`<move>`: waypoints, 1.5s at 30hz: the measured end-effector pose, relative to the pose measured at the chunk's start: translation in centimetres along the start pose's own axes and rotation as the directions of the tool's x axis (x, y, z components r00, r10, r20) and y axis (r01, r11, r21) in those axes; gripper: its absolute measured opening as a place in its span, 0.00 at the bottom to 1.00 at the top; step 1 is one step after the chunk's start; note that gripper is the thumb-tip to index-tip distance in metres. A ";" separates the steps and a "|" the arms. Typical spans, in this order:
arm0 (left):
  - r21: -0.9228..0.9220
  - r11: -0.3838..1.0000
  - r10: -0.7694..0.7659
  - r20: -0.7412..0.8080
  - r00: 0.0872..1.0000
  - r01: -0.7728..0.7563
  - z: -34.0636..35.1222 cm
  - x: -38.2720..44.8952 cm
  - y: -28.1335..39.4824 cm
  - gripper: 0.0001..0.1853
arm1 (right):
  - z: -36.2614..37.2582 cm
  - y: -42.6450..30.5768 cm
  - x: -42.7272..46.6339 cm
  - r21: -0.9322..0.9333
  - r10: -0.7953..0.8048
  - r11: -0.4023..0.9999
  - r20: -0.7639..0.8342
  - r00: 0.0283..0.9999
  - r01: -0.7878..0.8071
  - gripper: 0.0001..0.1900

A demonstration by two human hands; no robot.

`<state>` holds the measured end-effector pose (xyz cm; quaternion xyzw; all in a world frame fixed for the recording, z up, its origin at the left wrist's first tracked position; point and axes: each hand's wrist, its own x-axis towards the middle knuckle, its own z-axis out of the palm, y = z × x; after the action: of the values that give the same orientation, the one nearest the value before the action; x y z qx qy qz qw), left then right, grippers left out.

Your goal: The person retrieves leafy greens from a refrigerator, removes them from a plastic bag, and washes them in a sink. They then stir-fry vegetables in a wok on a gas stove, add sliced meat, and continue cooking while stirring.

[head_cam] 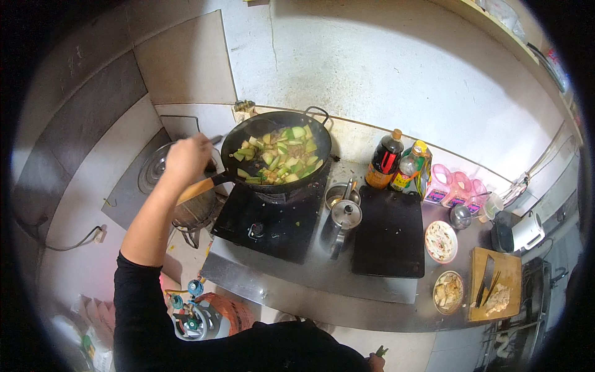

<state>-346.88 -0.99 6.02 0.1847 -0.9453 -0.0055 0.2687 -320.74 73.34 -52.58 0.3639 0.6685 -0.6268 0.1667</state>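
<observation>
My left hand (188,160) is closed around a dark handle (215,139) beside the wok's left rim; what the handle belongs to cannot be told. The black wok (244,128) sits tilted on a black gas stove (260,228), its wooden handle (197,189) sticking out below my left hand. Sliced green squash or similar vegetable (290,162) lies in the wok. At the bottom edge, partly hidden, my right hand (376,362) grips a small bunch of green stalks (381,351), away from the counter.
Right of the stove stand a lidded metal pot (346,216), sauce bottles (383,160), and bowls (440,242). A cutting board (509,269) bears a cleaver (488,274) and chopsticks. A glass lid (155,162) lies left; a gas cylinder (204,321) stands below.
</observation>
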 end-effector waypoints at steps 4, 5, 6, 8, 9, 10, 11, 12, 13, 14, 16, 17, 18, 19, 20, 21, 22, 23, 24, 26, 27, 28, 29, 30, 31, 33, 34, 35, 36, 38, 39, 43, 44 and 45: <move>0.268 0.955 0.044 0.290 0.956 -0.125 2.7 5.6 -3.5 0.14 | -0.6 0.7 -1.1 0.455 0.207 0.848 0.189 0.960 -0.272 0.08; 0.337 0.860 0.191 0.486 0.853 -0.384 3.9 7.2 -3.9 0.16 | -0.7 0.7 -1.3 0.367 0.200 0.899 0.141 0.970 -0.239 0.09; 0.338 0.703 0.287 0.670 0.685 -0.625 5.3 8.0 -4.0 0.18 | -0.6 0.6 -1.4 0.264 0.183 0.944 0.083 0.980 -0.198 0.09; 0.002 0.982 -0.142 0.670 0.729 0.189 8.4 8.4 -2.8 0.19 | -0.4 0.3 -1.6 0.160 0.159 0.974 0.033 0.987 -0.162 0.10; -0.150 0.783 -0.322 0.732 0.601 0.603 9.4 8.4 -1.9 0.20 | -0.3 0.2 -1.6 0.131 0.148 0.980 0.022 0.989 -0.150 0.11; -0.222 0.770 -0.289 0.713 0.639 0.597 9.8 8.0 -1.1 0.20 | -0.2 0.1 -1.7 0.108 0.141 0.984 0.014 0.990 -0.142 0.11; -0.293 0.748 -0.259 0.698 0.667 0.596 9.8 7.4 -0.3 0.21 | -0.1 0.1 -1.6 0.082 0.133 0.988 0.006 0.991 -0.133 0.11; -0.353 0.730 -0.233 0.677 0.698 0.586 9.4 6.7 0.4 0.21 | -0.2 0.2 -1.6 0.064 0.125 0.990 -0.001 0.992 -0.125 0.12; -0.236 0.882 -0.179 0.633 0.753 0.407 8.2 6.3 0.9 0.19 | -0.2 0.4 -1.5 0.043 0.120 0.992 -0.007 0.993 -0.120 0.12; -0.282 0.925 -0.074 0.520 0.851 0.253 6.9 5.5 1.3 0.17 | -0.4 0.5 -1.4 0.025 0.112 0.993 -0.009 0.994 -0.111 0.13; -0.274 0.960 0.139 0.282 0.949 -0.059 4.2 3.3 2.2 0.15 | -0.7 0.8 -1.0 -0.015 0.095 0.995 -0.018 0.995 -0.096 0.14; -0.213 0.968 0.184 0.239 0.953 -0.134 2.5 2.4 2.4 0.13 | -0.8 0.8 -0.7 -0.034 0.083 0.996 -0.021 0.996 -0.084 0.14; -0.117 0.975 0.209 0.218 0.953 -0.187 0.6 1.5 2.5 0.12 | -0.9 0.7 -0.6 -0.062 0.068 0.996 -0.024 0.997 -0.069 0.15; -0.020 0.971 0.235 0.199 0.951 -0.236 -1.4 0.4 2.7 0.12 | -0.8 0.5 -0.4 -0.085 0.047 0.995 -0.030 0.998 -0.049 0.15; 0.035 0.955 0.285 0.162 0.945 -0.294 -3.3 -0.7 3.0 0.11 | -0.7 0.0 -0.4 -0.115 0.022 0.993 -0.035 0.999 -0.026 0.15; 0.091 0.933 0.337 0.128 0.933 -0.349 -5.1 -1.8 3.3 0.11 | -0.4 -0.7 -0.5 -0.146 0.000 0.989 -0.039 0.999 -0.006 0.16; 0.138 0.918 0.358 0.110 0.927 -0.371 -6.8 -3.2 3.6 0.10 | 0.0 -1.5 -0.6 -0.190 -0.020 0.982 -0.051 0.998 0.010 0.16; 0.183 0.901 0.382 0.091 0.920 -0.392 -8.3 -4.6 3.9 0.09 | 0.4 -2.4 -0.9 -0.234 -0.041 0.972 -0.063 0.997 0.025 0.16; 0.163 0.909 0.363 0.146 0.920 -0.384 -9.6 -5.8 4.1 0.09 | 0.9 -3.5 -1.2 -0.277 -0.060 0.960 -0.078 0.995 0.036 0.16; 0.137 0.931 0.292 0.278 0.915 -0.339 -10.9 -7.3 4.7 0.10 | 1.3 -5.2 -2.4 -0.094 0.089 0.991 -0.077 0.993 -0.096 0.13; 0.045 0.936 0.328 0.249 0.911 -0.349 -10.5 -7.4 5.0 0.10 | 1.5 -5.8 -3.0 -0.080 0.140 0.985 -0.127 0.982 -0.151 0.11; -0.035 0.944 0.326 0.240 0.914 -0.327 -9.4 -7.5 5.4 0.10 | 1.7 -6.0 -3.6 -0.026 0.151 0.988 -0.114 0.982 -0.155 0.09; -0.115 0.946 0.321 0.232 0.918 -0.302 -8.0 -7.6 5.7 0.10 | 1.7 -6.0 -4.1 -0.212 0.017 0.977 -0.101 0.995 -0.038 0.10; -0.159 0.944 0.317 0.191 0.929 -0.289 -6.1 -7.1 6.0 0.10 | 1.5 -5.8 -4.6 -0.341 -0.148 0.930 -0.003 0.989 0.138 0.11; -0.137 0.959 0.270 0.178 0.946 -0.248 -3.9 -6.3 6.0 0.10 | 1.5 -5.5 -4.8 -0.447 -0.161 0.880 0.034 0.986 0.159 0.11; -0.132 0.981 0.161 0.135 0.978 -0.143 0.2 -3.7 5.7 0.11 | 1.3 -4.8 -5.1 -0.393 -0.257 0.875 0.115 0.960 0.281 0.10; -0.162 0.985 0.080 0.121 0.989 -0.060 1.4 -2.3 5.0 0.12 | 1.1 -4.7 -5.3 -0.456 -0.186 0.869 0.063 0.980 0.194 0.10; -0.148 0.988 0.045 0.084 0.995 -0.033 2.0 -1.2 4.2 0.13 | 1.0 -4.6 -5.5 -0.413 -0.224 0.878 0.092 0.970 0.242 0.10; -0.153 0.988 -0.001 0.060 0.998 0.011 2.5 0.0 3.5 0.14 | 1.0 -4.8 -5.9 -0.452 -0.206 0.866 0.068 0.976 0.214 0.11; -0.108 0.994 -0.025 0.010 1.000 0.026 3.4 2.5 2.8 0.14 | 1.0 -5.3 -7.2 -0.591 -0.078 0.804 0.005 0.997 0.066 0.13; -0.101 0.994 0.039 0.020 0.999 -0.037 3.9 3.3 2.8 0.13 | 1.1 -5.6 -8.0 -0.588 -0.050 0.808 -0.010 0.999 0.035 0.14; 0.083 0.923 0.365 0.118 0.923 -0.376 6.3 4.3 3.7 0.09 | 1.9 -5.9 -10.1 -0.497 -0.025 0.867 -0.129 0.991 -0.043 0.15; 0.123 0.869 0.466 0.126 0.876 -0.480 6.6 3.6 3.5 0.08 | 2.0 -5.5 -10.2 -0.478 0.005 0.874 -0.168 0.986 -0.086 0.15; 0.146 0.826 0.527 0.141 0.838 -0.544 6.5 3.0 3.2 0.09 | 2.3 -4.9 -10.0 -0.423 0.037 0.899 -0.184 0.982 -0.113 0.14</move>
<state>-353.66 0.38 2.35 -0.0647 -0.9673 0.1471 0.1964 -317.89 68.63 -42.65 0.3959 0.7878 -0.4228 0.2094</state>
